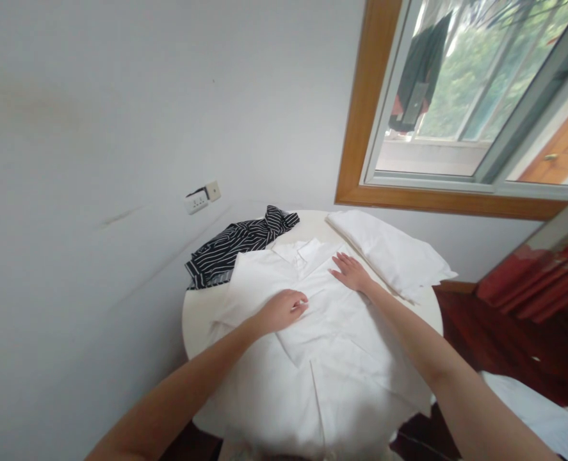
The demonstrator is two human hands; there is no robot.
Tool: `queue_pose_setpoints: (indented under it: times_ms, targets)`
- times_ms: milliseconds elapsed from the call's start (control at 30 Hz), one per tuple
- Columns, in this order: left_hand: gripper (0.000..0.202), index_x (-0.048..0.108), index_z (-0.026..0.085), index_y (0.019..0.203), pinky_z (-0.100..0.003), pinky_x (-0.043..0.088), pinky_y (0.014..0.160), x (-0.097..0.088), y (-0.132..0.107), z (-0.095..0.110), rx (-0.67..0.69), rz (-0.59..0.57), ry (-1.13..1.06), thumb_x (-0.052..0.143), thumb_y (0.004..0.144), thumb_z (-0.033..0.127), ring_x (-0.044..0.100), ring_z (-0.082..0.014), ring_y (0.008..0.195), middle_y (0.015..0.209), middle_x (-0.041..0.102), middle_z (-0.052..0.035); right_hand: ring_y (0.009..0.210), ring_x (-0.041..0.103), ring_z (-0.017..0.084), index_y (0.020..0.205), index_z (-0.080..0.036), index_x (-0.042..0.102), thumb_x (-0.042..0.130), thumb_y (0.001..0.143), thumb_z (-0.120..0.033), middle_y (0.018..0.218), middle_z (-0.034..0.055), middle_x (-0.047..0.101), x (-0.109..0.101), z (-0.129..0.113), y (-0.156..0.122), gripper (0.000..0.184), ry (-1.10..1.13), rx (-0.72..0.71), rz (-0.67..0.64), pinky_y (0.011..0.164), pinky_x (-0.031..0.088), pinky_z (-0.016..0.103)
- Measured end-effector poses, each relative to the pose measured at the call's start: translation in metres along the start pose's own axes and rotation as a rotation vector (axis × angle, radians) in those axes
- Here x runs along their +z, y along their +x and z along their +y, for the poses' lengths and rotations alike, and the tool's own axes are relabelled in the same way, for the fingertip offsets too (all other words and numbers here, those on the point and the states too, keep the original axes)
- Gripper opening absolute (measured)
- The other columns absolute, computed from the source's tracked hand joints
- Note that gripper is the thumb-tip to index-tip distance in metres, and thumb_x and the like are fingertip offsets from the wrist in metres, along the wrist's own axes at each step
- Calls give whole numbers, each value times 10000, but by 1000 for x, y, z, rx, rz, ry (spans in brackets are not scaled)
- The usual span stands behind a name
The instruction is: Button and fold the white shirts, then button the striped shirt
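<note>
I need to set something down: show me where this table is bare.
Bare table shows at the back, between striped garment and white cloth; at the left rim, in front of the garment; at the right rim, in front of the cloth. Crowded middle: white shirt, left hand and right hand on it.

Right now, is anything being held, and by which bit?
The right hand lies spread on the white collared cloth shirt, gripping nothing; whether the curled left hand pinches its front cannot be told.

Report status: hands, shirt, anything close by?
Right hand flat on white shirt near collar; left hand loosely curled over its front. Shirt spread, lightly creased. Striped garment close left, white cloth right.
</note>
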State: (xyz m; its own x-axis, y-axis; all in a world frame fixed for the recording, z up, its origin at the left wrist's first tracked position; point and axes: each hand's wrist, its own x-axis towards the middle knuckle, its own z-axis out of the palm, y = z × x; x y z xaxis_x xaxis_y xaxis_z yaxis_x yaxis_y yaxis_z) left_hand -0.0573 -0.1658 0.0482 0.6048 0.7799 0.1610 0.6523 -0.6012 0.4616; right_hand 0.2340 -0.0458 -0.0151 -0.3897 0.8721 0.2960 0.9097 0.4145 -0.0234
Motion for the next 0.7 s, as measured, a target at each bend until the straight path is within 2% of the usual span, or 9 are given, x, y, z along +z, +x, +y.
queue_pose_setpoints:
  times_ms: [100, 167, 433, 633, 700]
  targets:
    - [297, 592, 217, 1149, -325, 433, 943, 20, -7, -11, 8, 74, 49, 442, 902, 287, 595, -192, 1037, 1145, 662, -57, 1376, 315, 271, 1416, -194, 428, 303, 937, -556, 1472, 102, 377, 0, 3, 5, 613, 2, 2, 2, 1123, 286, 438]
    - [325, 567, 227, 1197, -340, 415, 988, 20, -16, -20, -3, 97, 52, 404, 922, 283, 571, -188, 1098, 1206, 638, -52, 1374, 319, 268, 1411, -186, 435, 304, 939, -547, 1470, 105, 379, 1, 6, 11, 608, 2, 9, -7, 1123, 288, 432]
    - [358, 566, 210, 1213, -346, 428, 922, -28, -62, -32, -96, 109, -36, 447, 905, 351, 561, -201, 992, 1095, 642, -75, 1369, 332, 271, 1407, -146, 434, 268, 944, -556, 1475, 120, 369, 4, 15, 26, 640, -5, 64, -45, 1113, 297, 441]
    - [316, 613, 252, 1131, -327, 437, 867, -40, -103, -44, -138, 41, -38, 448, 899, 389, 559, -186, 900, 981, 624, -45, 1366, 340, 265, 1409, -167, 431, 265, 942, -568, 1475, 112, 373, 7, 17, 26, 638, -7, 70, -32, 1108, 300, 436]
    - [338, 589, 262, 1167, -327, 442, 865, -42, -112, -47, -155, 51, -57, 465, 887, 406, 562, -190, 909, 979, 624, -39, 1368, 336, 261, 1409, -167, 432, 253, 943, -573, 1475, 112, 375, 9, 18, 26, 643, -15, 70, -27, 1115, 289, 428]
